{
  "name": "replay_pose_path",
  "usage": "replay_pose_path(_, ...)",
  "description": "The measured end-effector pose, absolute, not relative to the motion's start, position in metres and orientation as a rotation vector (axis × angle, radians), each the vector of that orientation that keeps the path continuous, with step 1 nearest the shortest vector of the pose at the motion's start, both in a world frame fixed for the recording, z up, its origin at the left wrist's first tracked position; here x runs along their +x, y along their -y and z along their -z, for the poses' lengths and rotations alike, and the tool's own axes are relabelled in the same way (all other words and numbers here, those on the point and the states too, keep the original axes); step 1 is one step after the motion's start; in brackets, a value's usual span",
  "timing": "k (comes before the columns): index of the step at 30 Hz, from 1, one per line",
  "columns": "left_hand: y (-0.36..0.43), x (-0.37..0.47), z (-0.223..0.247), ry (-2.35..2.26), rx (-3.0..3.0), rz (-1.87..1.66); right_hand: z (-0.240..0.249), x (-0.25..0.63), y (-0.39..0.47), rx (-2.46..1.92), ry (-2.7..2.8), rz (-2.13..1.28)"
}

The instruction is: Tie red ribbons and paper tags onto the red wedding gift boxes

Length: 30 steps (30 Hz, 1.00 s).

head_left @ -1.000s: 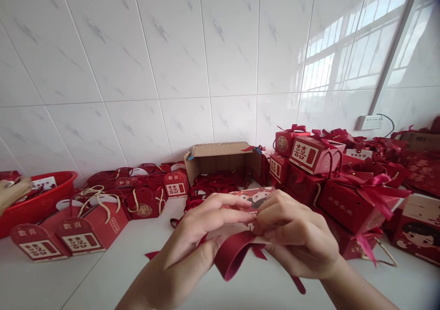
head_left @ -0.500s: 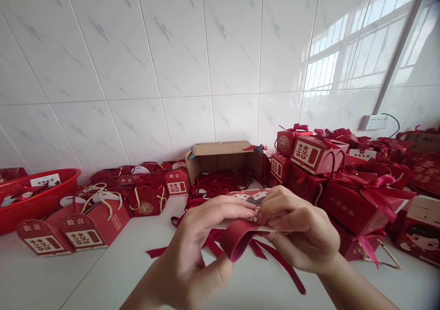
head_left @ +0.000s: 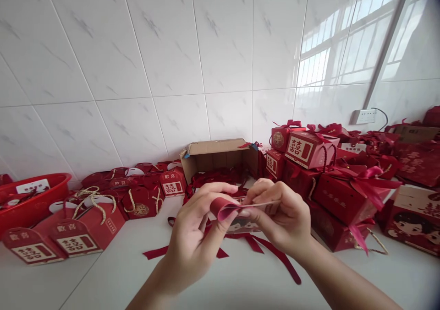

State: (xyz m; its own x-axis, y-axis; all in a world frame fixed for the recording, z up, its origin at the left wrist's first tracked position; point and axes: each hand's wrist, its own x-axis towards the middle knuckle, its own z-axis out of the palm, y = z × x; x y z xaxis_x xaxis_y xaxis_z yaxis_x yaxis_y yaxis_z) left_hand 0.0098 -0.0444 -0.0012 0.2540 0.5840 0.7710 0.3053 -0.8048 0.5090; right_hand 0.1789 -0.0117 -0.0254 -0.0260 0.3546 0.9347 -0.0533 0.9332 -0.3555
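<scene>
In the middle of the view my left hand (head_left: pixel 195 232) curls around a looped red ribbon (head_left: pixel 223 208), its thumb pressed against the underside. The loop's open end faces me. My right hand (head_left: pixel 285 218) pinches the thin edge of a printed red card box (head_left: pixel 244 226) beside the loop, thumb below and fingers above. Cartoon figures show on the box's face under my hands; the rest of it is hidden by my fingers. Cut lengths of dark red ribbon (head_left: pixel 280 260) lie on the white tabletop (head_left: pixel 254 282) below.
Behind my hands an open cardboard carton (head_left: pixel 216 147) holds a heap of red ribbons. Red gift boxes with rope handles (head_left: pixel 103 218) stand at left, near a red plastic basin (head_left: pixel 51 195). Ribboned red boxes (head_left: pixel 347 195) are stacked at right. A tiled wall (head_left: pixel 178 62) closes the back.
My hands have come closer together, moving slightly up, and the card box has tilted so its edge faces me. The ribbon loop is now flatter. The view has shifted right.
</scene>
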Motion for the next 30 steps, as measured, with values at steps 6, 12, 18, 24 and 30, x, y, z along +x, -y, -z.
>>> replay_pose_path(6,0.035,0.008,0.005,-0.956,2.199,-1.500,0.028,0.177,0.005,-0.368,1.598,-0.603)
replay_pose_path(12,0.029,0.007,0.010,-1.056,2.262,-1.497,0.033,0.173,-0.002,-0.278,1.617,-0.808)
replay_pose_path(18,0.026,0.010,0.014,-1.096,2.316,-1.539,0.038,0.167,-0.002,-0.382,1.499,-0.775)
replay_pose_path(24,0.023,0.010,0.012,-1.113,2.504,-1.603,0.039,0.163,0.003,-0.478,1.437,-0.851)
replay_pose_path(30,0.021,-0.011,-0.001,-1.244,2.521,-1.245,0.033,0.168,-0.001,-0.594,1.605,-0.986)
